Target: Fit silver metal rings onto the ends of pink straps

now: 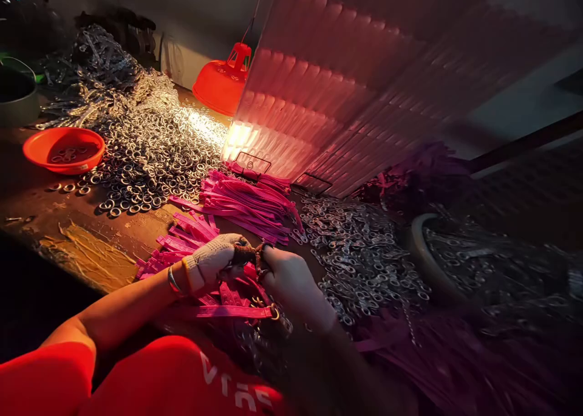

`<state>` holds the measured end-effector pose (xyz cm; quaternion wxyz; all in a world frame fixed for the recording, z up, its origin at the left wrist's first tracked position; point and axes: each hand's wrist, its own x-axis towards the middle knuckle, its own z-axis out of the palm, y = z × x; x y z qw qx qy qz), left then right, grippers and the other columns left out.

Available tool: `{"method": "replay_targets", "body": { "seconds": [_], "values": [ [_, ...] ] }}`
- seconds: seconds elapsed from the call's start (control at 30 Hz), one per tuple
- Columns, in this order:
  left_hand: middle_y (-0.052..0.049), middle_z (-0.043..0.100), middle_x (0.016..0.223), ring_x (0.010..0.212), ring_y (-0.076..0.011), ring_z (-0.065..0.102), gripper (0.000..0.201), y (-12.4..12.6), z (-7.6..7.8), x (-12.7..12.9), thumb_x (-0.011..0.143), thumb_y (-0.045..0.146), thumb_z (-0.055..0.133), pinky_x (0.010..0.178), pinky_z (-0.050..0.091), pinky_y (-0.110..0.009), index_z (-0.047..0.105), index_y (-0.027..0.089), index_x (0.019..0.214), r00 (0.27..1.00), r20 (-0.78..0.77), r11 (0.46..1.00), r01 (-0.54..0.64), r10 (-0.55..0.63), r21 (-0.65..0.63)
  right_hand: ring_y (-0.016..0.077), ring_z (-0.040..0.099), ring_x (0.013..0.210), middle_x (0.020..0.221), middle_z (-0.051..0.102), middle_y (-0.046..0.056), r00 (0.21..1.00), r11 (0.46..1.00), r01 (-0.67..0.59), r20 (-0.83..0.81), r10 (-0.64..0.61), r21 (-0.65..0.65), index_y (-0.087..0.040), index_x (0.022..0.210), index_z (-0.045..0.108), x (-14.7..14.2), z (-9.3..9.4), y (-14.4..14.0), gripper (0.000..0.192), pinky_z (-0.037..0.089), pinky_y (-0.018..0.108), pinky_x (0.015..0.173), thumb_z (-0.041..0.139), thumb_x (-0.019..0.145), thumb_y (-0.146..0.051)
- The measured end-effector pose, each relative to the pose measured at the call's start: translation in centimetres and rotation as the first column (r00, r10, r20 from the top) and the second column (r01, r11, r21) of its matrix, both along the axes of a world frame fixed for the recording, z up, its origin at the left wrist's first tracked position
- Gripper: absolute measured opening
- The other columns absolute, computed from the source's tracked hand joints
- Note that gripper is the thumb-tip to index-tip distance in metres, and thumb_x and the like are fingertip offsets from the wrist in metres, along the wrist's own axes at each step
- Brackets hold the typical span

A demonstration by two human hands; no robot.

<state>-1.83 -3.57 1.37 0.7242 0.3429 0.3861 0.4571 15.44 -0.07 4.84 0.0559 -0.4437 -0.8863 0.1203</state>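
Note:
My left hand (214, 263), in a pale fingerless glove with bangles at the wrist, pinches a small metal ring (260, 250) and a pink strap end. My right hand (291, 282) meets it from the right and grips the same ring and strap. Under both hands lie loose pink straps (218, 310), one with a ring at its end. A bigger bundle of pink straps (248, 200) lies just beyond the hands.
A large heap of metal rings (150, 143) covers the worn table at the left. An orange bowl (64, 150) holds a few rings. An orange lamp (223, 82) shines at the back. Metal clips (359, 258) pile up at right beside a basin rim (421, 258).

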Motion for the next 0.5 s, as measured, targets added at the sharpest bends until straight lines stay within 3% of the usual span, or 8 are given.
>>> {"method": "replay_targets", "body": {
  "seconds": [0.07,0.13,0.23,0.33,0.4,0.47,0.5],
  "values": [
    [0.003,0.049,0.053,0.042,-0.0050,0.040,0.015,0.4,-0.4,-0.5,0.079,0.023,0.064,0.038,0.024,-0.016,0.055,0.015,0.070,0.996,0.088,0.998,0.033,-0.028,-0.059,0.0163,0.048,0.057,0.064,0.062,0.007,0.996,0.994,-0.052,0.079,0.044,0.098,-0.020,0.067,0.056,-0.7,-0.2,0.3,0.007,0.022,0.031,0.056,0.054,0.073,-0.023],
    [0.004,0.046,0.051,0.040,-0.0047,0.036,0.016,1.0,-0.8,-1.2,0.081,0.023,0.062,0.037,0.022,-0.015,0.054,0.016,0.069,0.980,0.193,0.988,0.070,-0.043,-0.134,0.0163,0.048,0.059,0.066,0.063,0.007,0.999,0.989,-0.045,0.037,0.040,0.139,-0.019,0.070,0.058,-1.7,-0.9,0.7,0.007,0.022,0.031,0.056,0.054,0.072,-0.024],
    [0.007,0.035,0.047,0.033,-0.0050,0.023,0.022,2.0,-1.0,-3.0,0.091,0.026,0.050,0.032,0.016,-0.017,0.054,0.017,0.071,0.948,0.316,0.960,0.126,-0.043,-0.249,0.0147,0.046,0.057,0.064,0.060,0.005,0.979,0.998,0.051,-0.196,-0.055,-0.024,-0.019,0.073,0.058,-3.5,-2.0,1.9,0.017,0.025,0.029,0.056,0.048,0.081,-0.030],
    [0.008,0.030,0.048,0.032,-0.0042,0.018,0.028,2.6,-0.7,-5.3,0.096,0.021,0.043,0.030,0.014,-0.016,0.050,0.017,0.069,0.849,0.519,0.936,0.095,0.102,-0.340,0.0135,0.044,0.058,0.061,0.056,0.000,0.843,0.971,0.100,-0.499,-0.199,-0.217,-0.019,0.071,0.056,-5.5,-1.9,2.9,0.028,0.031,0.027,0.055,0.048,0.085,-0.042],
    [0.007,0.033,0.051,0.032,-0.0031,0.022,0.028,2.9,-0.5,-6.4,0.097,0.015,0.040,0.030,0.015,-0.013,0.048,0.016,0.070,0.694,0.654,0.926,-0.051,0.301,-0.373,0.0122,0.043,0.054,0.058,0.052,-0.003,0.699,0.921,0.049,-0.645,-0.308,-0.387,-0.019,0.078,0.059,-6.8,-1.4,2.7,0.028,0.033,0.025,0.051,0.050,0.085,-0.045],
    [0.006,0.035,0.052,0.035,-0.0031,0.029,0.028,3.2,-0.6,-6.9,0.096,0.012,0.039,0.031,0.019,-0.011,0.049,0.016,0.071,0.551,0.694,0.884,-0.241,0.464,-0.400,0.0115,0.044,0.048,0.055,0.052,-0.004,0.626,0.803,-0.145,-0.682,-0.378,-0.578,-0.019,0.087,0.062,-8.0,-1.0,1.7,0.026,0.033,0.024,0.046,0.051,0.085,-0.043],
    [0.005,0.036,0.053,0.036,-0.0035,0.032,0.028,3.5,-0.8,-6.8,0.096,0.013,0.039,0.032,0.023,-0.011,0.049,0.016,0.070,0.515,0.680,0.853,-0.311,0.521,-0.419,0.0117,0.045,0.047,0.056,0.054,-0.004,0.624,0.733,-0.247,-0.683,-0.381,-0.634,-0.020,0.088,0.063,-8.7,-1.0,1.0,0.025,0.034,0.024,0.045,0.053,0.083,-0.041]
  ]
}}
